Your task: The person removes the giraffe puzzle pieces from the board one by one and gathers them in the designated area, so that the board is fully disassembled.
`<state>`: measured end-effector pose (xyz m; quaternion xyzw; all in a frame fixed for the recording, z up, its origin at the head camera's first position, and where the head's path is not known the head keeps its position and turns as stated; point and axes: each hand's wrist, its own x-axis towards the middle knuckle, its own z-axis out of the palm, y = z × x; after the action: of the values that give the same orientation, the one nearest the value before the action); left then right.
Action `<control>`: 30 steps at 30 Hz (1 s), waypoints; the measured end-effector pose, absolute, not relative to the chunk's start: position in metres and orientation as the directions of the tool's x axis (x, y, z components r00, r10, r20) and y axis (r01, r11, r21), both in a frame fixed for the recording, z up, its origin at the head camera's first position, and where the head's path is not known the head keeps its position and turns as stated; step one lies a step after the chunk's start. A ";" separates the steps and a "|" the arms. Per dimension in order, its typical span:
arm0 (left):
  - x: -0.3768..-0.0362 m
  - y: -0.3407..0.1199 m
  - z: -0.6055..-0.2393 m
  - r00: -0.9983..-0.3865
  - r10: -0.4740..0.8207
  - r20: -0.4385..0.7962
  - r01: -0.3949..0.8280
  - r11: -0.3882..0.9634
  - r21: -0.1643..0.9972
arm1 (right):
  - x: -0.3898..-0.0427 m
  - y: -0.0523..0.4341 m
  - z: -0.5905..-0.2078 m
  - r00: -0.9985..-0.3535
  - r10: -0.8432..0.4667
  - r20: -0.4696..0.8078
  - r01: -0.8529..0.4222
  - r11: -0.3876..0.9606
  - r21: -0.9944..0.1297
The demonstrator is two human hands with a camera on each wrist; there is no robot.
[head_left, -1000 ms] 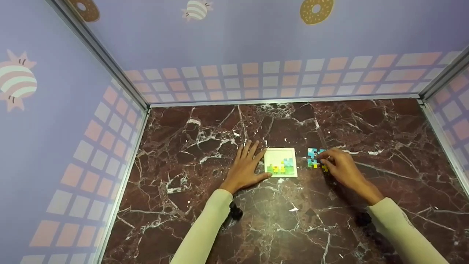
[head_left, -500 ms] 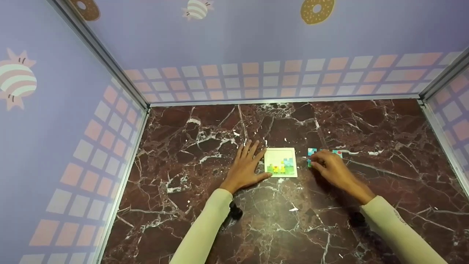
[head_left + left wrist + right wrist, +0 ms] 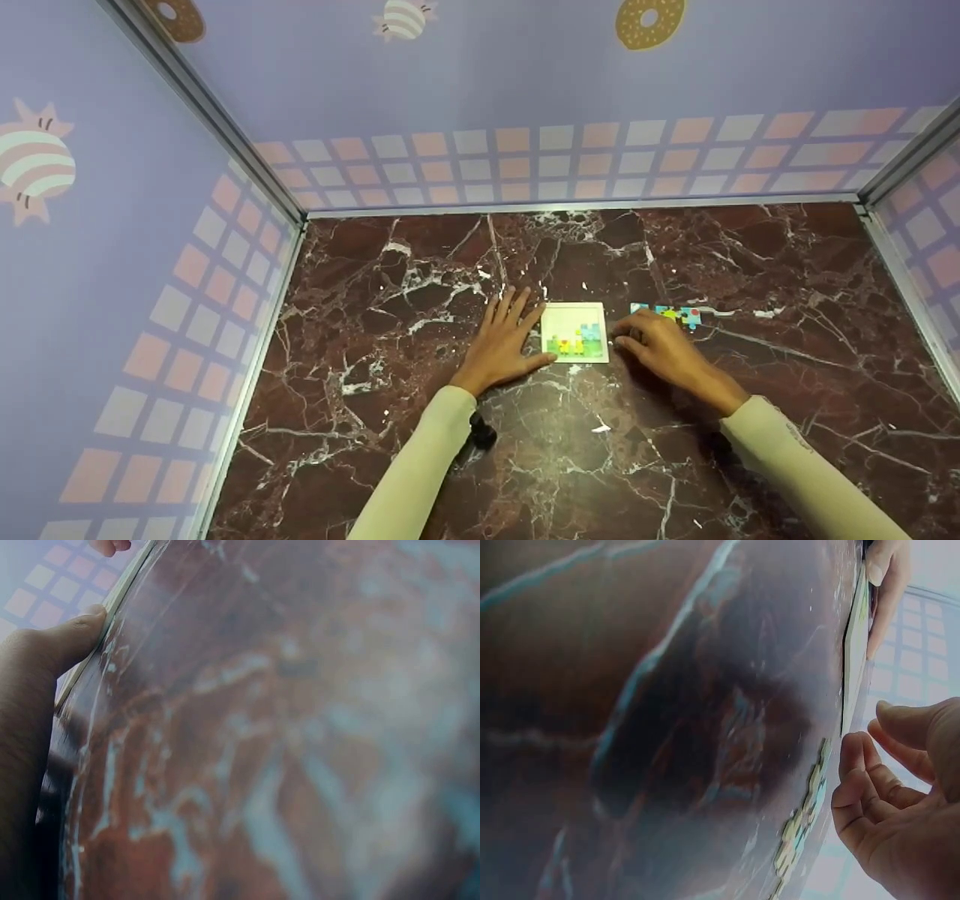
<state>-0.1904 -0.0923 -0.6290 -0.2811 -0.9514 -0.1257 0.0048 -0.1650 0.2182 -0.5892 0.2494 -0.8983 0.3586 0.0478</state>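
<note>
My left hand (image 3: 501, 346) lies flat with fingers spread on the marble tabletop. Its thumb and a fingertip touch the left edge of a small pale square puzzle board (image 3: 559, 319). Some colourful pieces fill the lower part of that board. Just right of it hovers my right hand (image 3: 660, 352), fingers bent, thumb and index tips close together. In the right wrist view, the thumb (image 3: 900, 720) is near the bent fingers (image 3: 862, 787), and whether a piece is pinched there cannot be made out. Loose jigsaw pieces (image 3: 690, 315) lie beyond this hand, which covers some of them.
Dark red marble with white veins forms the tabletop (image 3: 375, 465). Lilac panels with pink and white squares stand at the back (image 3: 480, 90) and on the left (image 3: 112, 300), with another at the right. A black strap piece (image 3: 482, 433) sits at the left wrist.
My right hand has moved left from over the loose pieces toward the board, uncovering the pieces at the back right. My left hand and the board have stayed put.
</note>
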 end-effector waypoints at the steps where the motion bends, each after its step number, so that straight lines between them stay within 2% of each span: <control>1: -0.190 -0.092 -0.629 -0.841 0.534 0.081 0.537 0.810 0.237 | -0.165 0.217 -0.589 -0.873 -0.414 0.258 -0.478 0.617 -0.626; 12: -0.191 -0.092 -0.631 -0.844 0.531 0.077 0.533 0.814 0.230 | -0.167 0.203 -0.589 -0.868 -0.448 0.213 -0.471 0.607 -0.640; 20: -0.191 -0.093 -0.632 -0.845 0.528 0.082 0.532 0.817 0.220 | -0.172 0.196 -0.594 -0.852 -0.453 0.261 -0.514 0.635 -0.577; 30: -0.191 -0.093 -0.630 -0.844 0.529 0.084 0.533 0.813 0.236 | -0.176 0.193 -0.595 -0.864 -0.453 0.219 -0.495 0.689 -0.530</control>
<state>-0.1905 -0.0929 -0.6304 -0.2789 -0.9519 -0.1262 0.0069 -0.1758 0.1930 -0.5946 0.2581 -0.9182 0.2983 0.0354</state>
